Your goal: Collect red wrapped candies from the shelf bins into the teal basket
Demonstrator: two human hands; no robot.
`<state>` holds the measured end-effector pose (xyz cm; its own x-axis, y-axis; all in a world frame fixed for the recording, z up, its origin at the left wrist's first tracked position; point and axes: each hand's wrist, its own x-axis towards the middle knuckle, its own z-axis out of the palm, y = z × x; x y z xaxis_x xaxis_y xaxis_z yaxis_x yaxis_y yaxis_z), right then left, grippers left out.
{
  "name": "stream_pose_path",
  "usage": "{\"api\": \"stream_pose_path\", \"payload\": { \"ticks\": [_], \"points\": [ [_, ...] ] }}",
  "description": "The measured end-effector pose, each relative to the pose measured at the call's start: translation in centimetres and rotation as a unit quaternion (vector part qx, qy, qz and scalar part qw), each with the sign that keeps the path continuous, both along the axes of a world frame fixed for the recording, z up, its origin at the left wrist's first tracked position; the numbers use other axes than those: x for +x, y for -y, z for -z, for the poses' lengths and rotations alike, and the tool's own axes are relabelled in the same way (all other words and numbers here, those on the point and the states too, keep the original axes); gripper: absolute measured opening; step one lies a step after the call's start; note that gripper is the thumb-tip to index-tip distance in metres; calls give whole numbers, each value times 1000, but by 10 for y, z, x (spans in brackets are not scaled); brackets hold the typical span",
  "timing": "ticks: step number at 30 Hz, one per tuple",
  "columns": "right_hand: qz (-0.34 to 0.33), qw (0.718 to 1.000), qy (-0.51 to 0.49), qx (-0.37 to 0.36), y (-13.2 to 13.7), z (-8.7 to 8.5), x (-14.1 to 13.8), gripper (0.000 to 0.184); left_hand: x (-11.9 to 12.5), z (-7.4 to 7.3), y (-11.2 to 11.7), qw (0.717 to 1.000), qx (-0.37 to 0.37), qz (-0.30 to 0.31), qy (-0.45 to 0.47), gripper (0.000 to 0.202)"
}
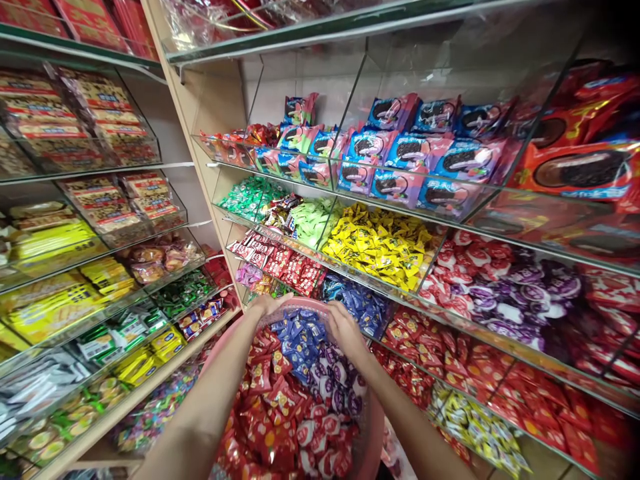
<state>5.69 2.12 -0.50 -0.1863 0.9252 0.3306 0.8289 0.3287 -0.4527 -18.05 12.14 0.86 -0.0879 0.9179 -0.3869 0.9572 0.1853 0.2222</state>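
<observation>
A pink plastic basket (pixel 374 433) full of wrapped candies is right in front of me, tilted so its contents face me. My left hand (pixel 266 308) grips the far rim on the left, fingers partly hidden behind it. On the same rim, further right, my right hand (pixel 344 325) is closed with its fingers curled over the edge. Inside lie blue-wrapped candies (pixel 300 340) at the far end, purple-and-white ones (pixel 337 380) at the right, red-and-white ones (pixel 325 437) nearer me, and orange-red packets (pixel 270 413) across the left and middle.
Glass-fronted shelves of sweets surround the basket. Yellow candies (pixel 380 243) fill a bin ahead, with blue candies (pixel 355 300) just beyond my right hand. Blue cookie packs (pixel 410 150) stand higher. A wooden upright (pixel 187 127) separates the left shelves, where yellow packets (pixel 50 243) lie.
</observation>
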Motion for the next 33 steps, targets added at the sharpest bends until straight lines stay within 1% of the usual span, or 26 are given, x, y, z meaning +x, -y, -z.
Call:
{"api": "stream_pose_path", "payload": {
  "ticks": [4,7,9,16,21,23,24,25,26,27,28,29,30,33],
  "points": [
    [94,991,83,-37,0,-12,41,39,0,-2,0,1000,-6,5,3,116],
    [135,968,194,-89,2,-19,54,39,1,-2,0,1000,-11,5,3,116],
    [141,955,236,-109,4,-21,55,37,1,-2,1,1000,-11,4,4,117],
    [135,947,264,-119,6,-23,50,34,0,0,1,1000,-6,1,6,113],
    [129,952,256,-103,13,-38,54,36,-1,0,0,1000,-7,6,15,114],
    [125,969,197,-82,15,-44,56,35,-1,-1,1,1000,-7,6,21,116],
    [119,981,135,-71,15,-46,56,33,0,-1,1,1000,-6,5,23,116],
    [109,991,40,-70,14,-46,56,28,0,-2,2,1000,-6,4,24,117],
    [97,989,-71,-81,13,-46,55,22,0,-3,3,1000,-5,2,24,117],
    [83,975,-178,-102,11,-44,53,15,1,-4,3,1000,-5,0,24,117],
    [71,952,-269,-130,10,-41,50,11,1,-4,4,1000,-4,-1,24,117],
    [61,927,-335,-159,9,-38,47,13,1,-5,4,1000,-4,-1,25,117],
    [54,905,-377,-187,8,-34,43,19,2,-6,5,1000,-5,0,26,117],
    [37,866,-433,-246,11,-22,30,36,3,-8,6,1000,-8,-2,28,116]
  ]
}}
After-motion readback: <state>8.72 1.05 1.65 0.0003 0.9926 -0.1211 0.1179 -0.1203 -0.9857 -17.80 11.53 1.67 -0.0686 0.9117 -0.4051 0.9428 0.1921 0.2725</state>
